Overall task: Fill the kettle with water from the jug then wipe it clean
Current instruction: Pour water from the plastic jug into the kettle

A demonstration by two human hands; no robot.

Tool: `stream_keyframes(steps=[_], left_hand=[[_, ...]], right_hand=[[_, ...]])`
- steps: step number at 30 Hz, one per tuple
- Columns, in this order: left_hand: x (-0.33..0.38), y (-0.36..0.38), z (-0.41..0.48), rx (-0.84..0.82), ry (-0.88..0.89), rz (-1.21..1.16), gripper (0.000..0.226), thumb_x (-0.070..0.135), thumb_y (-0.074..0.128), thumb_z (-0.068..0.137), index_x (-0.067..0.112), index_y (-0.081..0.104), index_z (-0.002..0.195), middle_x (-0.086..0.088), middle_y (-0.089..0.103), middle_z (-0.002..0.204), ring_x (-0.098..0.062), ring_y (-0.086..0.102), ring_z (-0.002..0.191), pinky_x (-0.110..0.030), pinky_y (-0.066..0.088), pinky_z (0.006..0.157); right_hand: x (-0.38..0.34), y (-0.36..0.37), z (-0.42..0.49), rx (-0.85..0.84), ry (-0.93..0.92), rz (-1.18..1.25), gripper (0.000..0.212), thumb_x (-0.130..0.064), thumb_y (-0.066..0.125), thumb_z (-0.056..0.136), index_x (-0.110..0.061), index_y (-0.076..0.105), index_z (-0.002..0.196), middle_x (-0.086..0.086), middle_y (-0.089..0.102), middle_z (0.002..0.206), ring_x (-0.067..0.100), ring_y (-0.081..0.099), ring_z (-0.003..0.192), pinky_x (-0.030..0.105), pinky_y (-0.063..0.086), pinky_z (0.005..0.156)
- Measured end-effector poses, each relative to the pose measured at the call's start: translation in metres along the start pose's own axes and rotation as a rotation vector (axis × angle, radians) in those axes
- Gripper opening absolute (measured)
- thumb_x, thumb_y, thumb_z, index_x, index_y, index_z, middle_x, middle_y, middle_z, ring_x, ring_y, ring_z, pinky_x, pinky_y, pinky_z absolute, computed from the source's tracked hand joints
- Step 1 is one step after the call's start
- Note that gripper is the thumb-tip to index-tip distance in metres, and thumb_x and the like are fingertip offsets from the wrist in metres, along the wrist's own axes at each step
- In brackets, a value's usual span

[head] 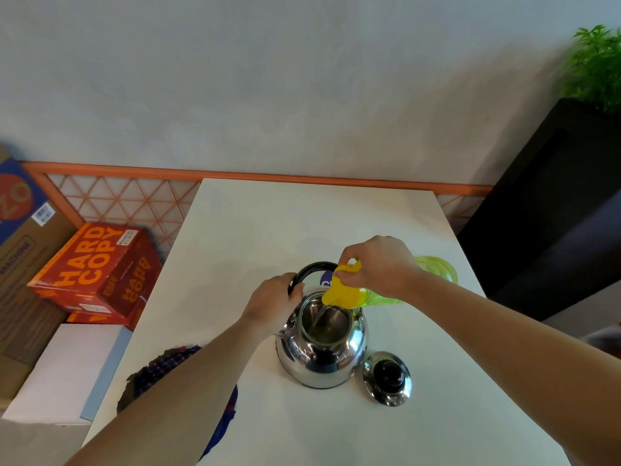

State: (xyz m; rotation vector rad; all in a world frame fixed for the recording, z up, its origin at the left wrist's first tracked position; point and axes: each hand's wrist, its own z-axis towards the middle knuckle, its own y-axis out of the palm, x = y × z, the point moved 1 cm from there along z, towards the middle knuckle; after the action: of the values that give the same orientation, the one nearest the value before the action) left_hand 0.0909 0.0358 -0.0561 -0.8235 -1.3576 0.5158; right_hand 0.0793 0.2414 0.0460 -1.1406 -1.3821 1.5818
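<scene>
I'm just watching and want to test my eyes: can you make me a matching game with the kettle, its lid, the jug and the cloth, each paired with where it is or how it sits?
Things:
1. kettle
2. lid
3. jug
4. cloth

States:
A. tilted, pouring, held by the right hand
B. lying on the table right of the kettle
C. open, handle gripped by the left hand
D. partly hidden under the left forearm

Pairs: 1-C, 2-B, 3-A, 4-D

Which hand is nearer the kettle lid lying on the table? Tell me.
Right. The right hand tips the jug over the kettle, beyond the lid; the left hand grips the kettle's handle, farther left.
</scene>
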Motion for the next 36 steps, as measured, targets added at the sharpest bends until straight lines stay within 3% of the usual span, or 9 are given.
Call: stream_keyframes(steps=[6, 14, 36], left_hand=[[0.0005, -0.0001, 0.0005, 0.004, 0.001, 0.010, 0.026, 0.034, 0.041, 0.098, 0.018, 0.061, 0.102, 0.006, 0.057, 0.072, -0.006, 0.053, 0.065, -0.019, 0.033, 0.054], [-0.0002, 0.0000, 0.0002, -0.002, -0.009, 0.001, 0.027, 0.034, 0.041, 0.098, 0.017, 0.061, 0.102, 0.002, 0.061, 0.075, -0.009, 0.056, 0.067, -0.021, 0.036, 0.055], [0.0005, 0.0005, 0.0003, -0.001, -0.012, 0.000, 0.025, 0.034, 0.042, 0.098, 0.018, 0.060, 0.100, 0.008, 0.057, 0.070, -0.006, 0.054, 0.063, -0.020, 0.033, 0.053]], right_hand=[[0.0000, 0.0003, 0.0000, 0.008, -0.007, 0.000, 0.030, -0.061, 0.052, 0.076, -0.039, 0.066, 0.091, -0.007, 0.058, 0.062, 0.015, 0.051, 0.066, 0.025, 0.029, 0.053], [-0.0010, -0.0001, 0.0000, 0.008, -0.007, 0.000, 0.027, -0.059, 0.054, 0.077, -0.038, 0.066, 0.091, -0.009, 0.044, 0.053, 0.016, 0.048, 0.066, 0.027, 0.031, 0.058], [-0.0026, -0.0016, 0.0002, -0.013, -0.009, -0.026, 0.031, -0.060, 0.052, 0.079, -0.038, 0.065, 0.095, -0.009, 0.045, 0.056, 0.017, 0.047, 0.067, 0.027, 0.033, 0.060]])
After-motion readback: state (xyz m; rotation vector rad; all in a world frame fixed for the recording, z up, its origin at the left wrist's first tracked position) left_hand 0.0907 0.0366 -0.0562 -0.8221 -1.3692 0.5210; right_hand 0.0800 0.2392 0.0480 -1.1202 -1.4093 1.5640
